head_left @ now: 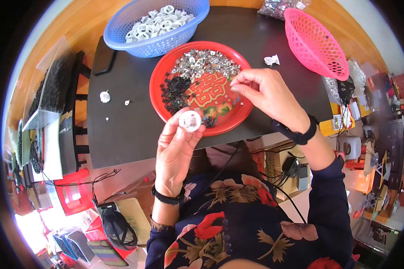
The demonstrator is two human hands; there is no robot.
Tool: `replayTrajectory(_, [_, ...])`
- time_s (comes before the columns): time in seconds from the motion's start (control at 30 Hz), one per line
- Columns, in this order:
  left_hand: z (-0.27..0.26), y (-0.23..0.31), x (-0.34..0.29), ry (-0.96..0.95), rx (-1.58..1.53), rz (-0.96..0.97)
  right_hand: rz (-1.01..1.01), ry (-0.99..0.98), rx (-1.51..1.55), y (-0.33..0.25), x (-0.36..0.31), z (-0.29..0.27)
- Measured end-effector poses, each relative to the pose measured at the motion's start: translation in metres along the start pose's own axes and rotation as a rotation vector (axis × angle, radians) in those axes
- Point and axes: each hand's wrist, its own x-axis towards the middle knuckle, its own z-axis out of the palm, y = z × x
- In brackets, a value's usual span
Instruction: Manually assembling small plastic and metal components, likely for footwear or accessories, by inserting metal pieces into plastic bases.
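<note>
- One dark, smooth tabletop (121, 143) with a curved edge carries the red round tray (234, 115), the landmark here
- Beyond the tray, to its left, stands a blue oval basket (155, 48); beyond it to the right, a pink basket (316, 49) leans
- Below and left of the tray, off the table, is a red plastic stool (72, 180)
- The blue basket, finely perforated, is heaped with matt white moulded parts (159, 23); the pink one has a coarse plastic lattice
- Shiny small metal pieces (206, 62) cover the tray's far side, crumb-like black bits (175, 93) its left, around a gold printed emblem
- At the tray's near left edge, the left hand (174, 145) grasps a white round part (190, 121) between thumb and fingers
- Over the tray's right edge, the right hand (269, 92) has thumb and forefinger drawn nearly together; whether anything sits between them, I cannot tell
</note>
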Motion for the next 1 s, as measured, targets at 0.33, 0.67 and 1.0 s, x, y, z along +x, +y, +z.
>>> replayTrajectory(0.33, [-0.015, 0.027, 0.002, 0.028, 0.01, 0.119, -0.155, 0.012, -0.306, 0.022, 0.035, -0.008])
replayTrajectory(0.67, [-0.007, 0.028, 0.006, 0.095, -0.094, 0.121, -0.412, -0.055, -0.292, 0.024, 0.069, 0.039])
replayTrajectory(1.0, [0.007, 0.024, 0.007, 0.173, 0.085, 0.055, -0.536, -0.162, -0.441, 0.024, 0.083, 0.058])
